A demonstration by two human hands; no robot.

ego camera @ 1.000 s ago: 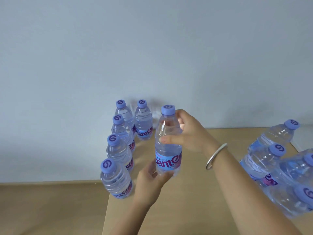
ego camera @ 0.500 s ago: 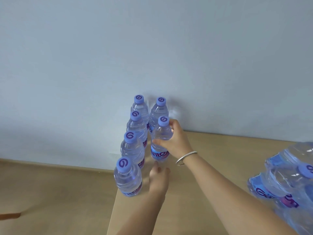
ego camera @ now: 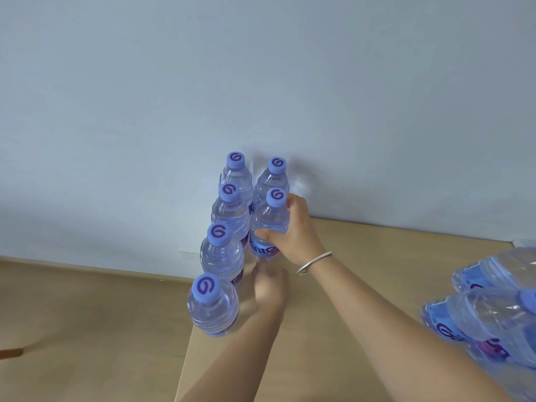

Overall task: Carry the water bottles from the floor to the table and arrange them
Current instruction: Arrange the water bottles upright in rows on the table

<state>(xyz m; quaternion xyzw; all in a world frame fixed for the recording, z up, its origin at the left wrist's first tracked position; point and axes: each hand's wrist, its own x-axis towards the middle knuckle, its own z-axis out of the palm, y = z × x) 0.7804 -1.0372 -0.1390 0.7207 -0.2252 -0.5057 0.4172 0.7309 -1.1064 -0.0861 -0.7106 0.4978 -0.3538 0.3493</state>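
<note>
**A:** ok so what's the right hand [ego camera: 293, 233] doing here?

**B:** It's wrapping around a clear plastic water bottle with a blue cap and blue-purple label [ego camera: 268, 224], thumb curling across the front just above the label, fingers going round the far side. The bottle is standing upright on the light wooden counter [ego camera: 362, 285], though I can't really tell if its base is fully touching down.

**A:** and the left hand [ego camera: 268, 288]?

**B:** It's sitting just below the right one, fingers pointing up toward the base of that bottle. It's blurry, so I can't tell whether it's touching the bottle or how its fingers are lying.

**A:** where's everything else?

**B:** Just left of the hands a line of four matching capped bottles [ego camera: 223, 253] is running from the near counter corner back to the pale blue-grey wall [ego camera: 261, 82]. A fifth matching bottle [ego camera: 272, 178] is standing right behind the held one, against the wall. Well off to the right of the right forearm, a pile of clear bottles lying on their sides [ego camera: 490, 303] is spilling off the frame edge. There's also a thin silver bangle [ego camera: 314, 262] hanging on the right wrist.
</note>
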